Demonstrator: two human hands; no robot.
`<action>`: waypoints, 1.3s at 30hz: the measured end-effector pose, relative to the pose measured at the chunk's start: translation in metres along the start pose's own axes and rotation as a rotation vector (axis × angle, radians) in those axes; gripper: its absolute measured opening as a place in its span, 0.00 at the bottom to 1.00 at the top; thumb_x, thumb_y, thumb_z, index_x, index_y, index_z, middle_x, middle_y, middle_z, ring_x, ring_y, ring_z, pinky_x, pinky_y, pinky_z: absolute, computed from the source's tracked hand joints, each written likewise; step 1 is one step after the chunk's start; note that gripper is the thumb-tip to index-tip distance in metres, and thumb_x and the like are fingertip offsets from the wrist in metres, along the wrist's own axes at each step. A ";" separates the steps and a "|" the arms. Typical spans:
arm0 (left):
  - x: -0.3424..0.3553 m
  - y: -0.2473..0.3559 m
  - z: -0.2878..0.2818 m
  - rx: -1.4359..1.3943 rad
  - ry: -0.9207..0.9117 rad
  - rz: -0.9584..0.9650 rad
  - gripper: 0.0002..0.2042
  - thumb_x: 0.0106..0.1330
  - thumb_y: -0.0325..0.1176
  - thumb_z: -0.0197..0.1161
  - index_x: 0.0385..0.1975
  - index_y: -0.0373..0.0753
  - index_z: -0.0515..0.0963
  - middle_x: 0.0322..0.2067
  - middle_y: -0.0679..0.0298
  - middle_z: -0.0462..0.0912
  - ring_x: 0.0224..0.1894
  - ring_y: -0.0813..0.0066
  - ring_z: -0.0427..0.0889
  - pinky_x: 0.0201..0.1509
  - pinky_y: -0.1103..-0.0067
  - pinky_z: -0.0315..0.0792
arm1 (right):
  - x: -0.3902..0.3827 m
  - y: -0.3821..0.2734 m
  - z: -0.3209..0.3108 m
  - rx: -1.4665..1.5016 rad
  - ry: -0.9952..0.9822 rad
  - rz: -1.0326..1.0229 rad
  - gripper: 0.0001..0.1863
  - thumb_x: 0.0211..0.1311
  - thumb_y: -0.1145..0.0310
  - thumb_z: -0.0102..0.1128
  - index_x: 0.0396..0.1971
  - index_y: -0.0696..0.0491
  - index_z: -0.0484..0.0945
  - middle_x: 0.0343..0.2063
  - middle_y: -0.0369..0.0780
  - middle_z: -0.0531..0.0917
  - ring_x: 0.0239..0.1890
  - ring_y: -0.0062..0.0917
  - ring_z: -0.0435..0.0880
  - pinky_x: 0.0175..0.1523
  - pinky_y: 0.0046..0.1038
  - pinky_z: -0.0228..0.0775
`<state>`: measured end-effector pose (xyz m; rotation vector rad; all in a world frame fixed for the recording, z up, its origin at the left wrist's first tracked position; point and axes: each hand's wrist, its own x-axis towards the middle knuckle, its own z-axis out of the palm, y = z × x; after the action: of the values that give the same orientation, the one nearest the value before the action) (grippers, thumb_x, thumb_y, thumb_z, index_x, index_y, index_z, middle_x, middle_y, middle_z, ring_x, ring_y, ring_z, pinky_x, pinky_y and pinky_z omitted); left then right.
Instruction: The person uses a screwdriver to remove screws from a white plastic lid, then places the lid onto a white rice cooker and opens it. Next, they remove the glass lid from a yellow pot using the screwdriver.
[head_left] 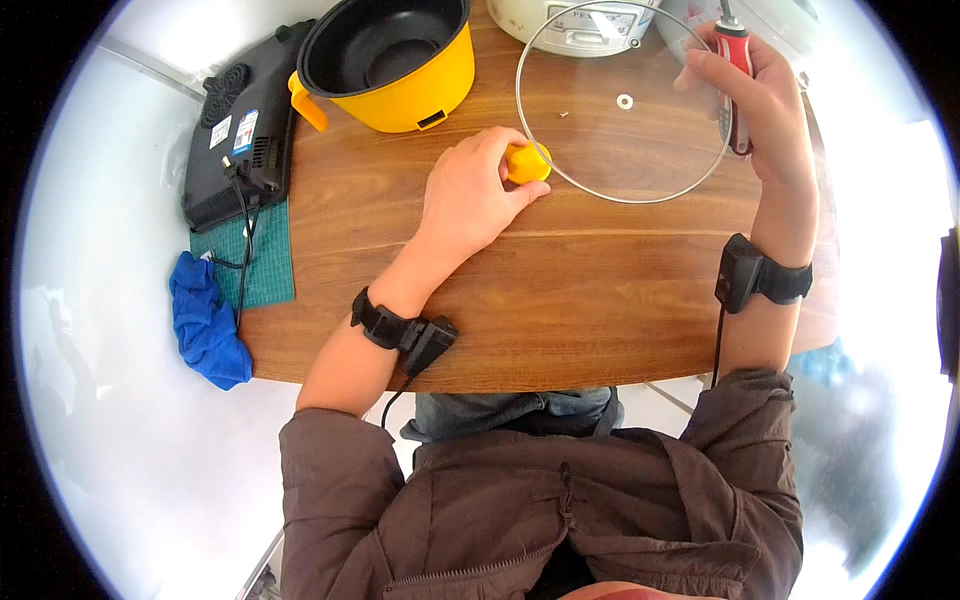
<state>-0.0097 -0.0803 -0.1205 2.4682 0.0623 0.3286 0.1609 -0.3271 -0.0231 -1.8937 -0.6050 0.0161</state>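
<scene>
My left hand [468, 190] is closed around a small yellow knob [530, 164] at the middle of the table, by the near left rim of a clear glass lid [622, 160]. The lid has a thin metal rim and a centre hole. In my right hand [765, 105] is a screwdriver [733, 55] with a red and black handle, its shaft pointing away from me. The fingers of that hand also overlap the lid's right edge; whether they grip it I cannot tell. A white washer [624, 101] and a tiny screw [563, 114] show within the lid's outline.
A yellow pot [420, 95] with a black inside stands at the far left. Beside it are a black device [245, 130] with a cable, a green cutting mat [272, 255] and a blue cloth [207, 320]. A white appliance [580, 35] stands at the back.
</scene>
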 end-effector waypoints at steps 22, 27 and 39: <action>-0.001 -0.015 0.009 -0.521 0.102 0.056 0.17 0.79 0.27 0.49 0.65 0.35 0.69 0.48 0.59 0.86 0.45 0.75 0.81 0.55 0.75 0.75 | 0.002 0.003 0.018 -0.008 -0.177 -0.010 0.20 0.64 0.57 0.68 0.47 0.57 0.83 0.31 0.35 0.87 0.39 0.16 0.82 0.49 0.20 0.69; 0.001 -0.023 0.012 -0.690 0.145 0.041 0.17 0.83 0.32 0.43 0.64 0.33 0.69 0.42 0.59 0.87 0.45 0.75 0.82 0.54 0.76 0.75 | 0.002 0.001 0.026 0.014 -0.227 -0.006 0.17 0.65 0.60 0.68 0.46 0.57 0.83 0.30 0.35 0.87 0.36 0.16 0.82 0.48 0.20 0.70; -0.005 -0.005 0.000 -0.821 -0.128 -0.084 0.17 0.77 0.29 0.56 0.63 0.32 0.71 0.32 0.60 0.87 0.30 0.80 0.83 0.38 0.81 0.78 | 0.008 0.028 0.014 -0.086 -0.619 0.099 0.12 0.62 0.64 0.69 0.37 0.56 0.80 0.25 0.36 0.86 0.25 0.14 0.80 0.29 0.18 0.70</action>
<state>-0.0142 -0.0773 -0.1247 1.6601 -0.0227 0.1175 0.1752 -0.3196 -0.0511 -1.9981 -0.9326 0.6692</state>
